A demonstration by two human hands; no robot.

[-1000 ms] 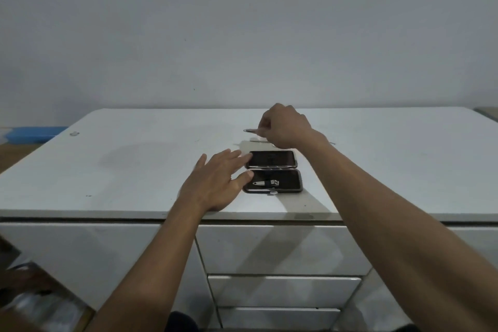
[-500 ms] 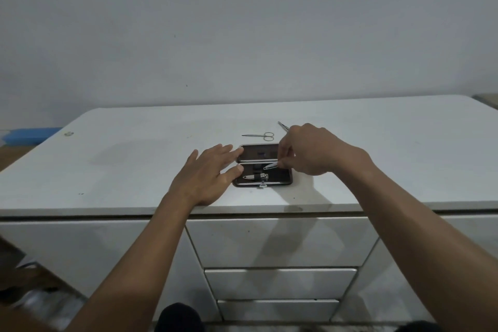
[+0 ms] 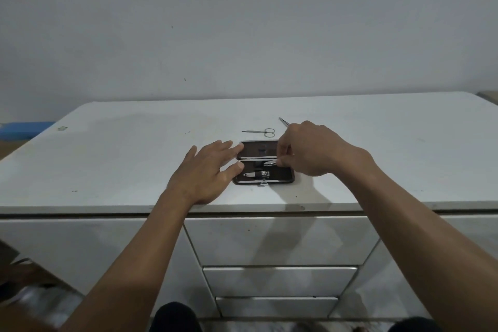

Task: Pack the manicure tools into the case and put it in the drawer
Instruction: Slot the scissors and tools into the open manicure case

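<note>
A black manicure case (image 3: 280, 179) lies open near the front edge of the white cabinet top (image 3: 121, 159). A nail clipper (image 3: 256, 174) sits strapped in its near half. My right hand (image 3: 315, 152) pinches a small silver tool (image 3: 270, 162) and holds it over the near half, just below the hinge. My left hand (image 3: 207, 172) rests flat with fingers spread, its fingertips touching the case's left edge. Small scissors (image 3: 262, 131) lie on the top behind the case. Another thin metal tool (image 3: 283, 121) pokes out behind my right hand.
Three white drawers (image 3: 280, 240) are stacked below the case, all closed. A blue object (image 3: 25, 129) lies past the cabinet's left end. A small round mark (image 3: 62, 128) shows near the far left corner.
My right hand came back from behind the case with a silver tool and now holds it over the case's near half. My left hand stays at the case's left edge.
</note>
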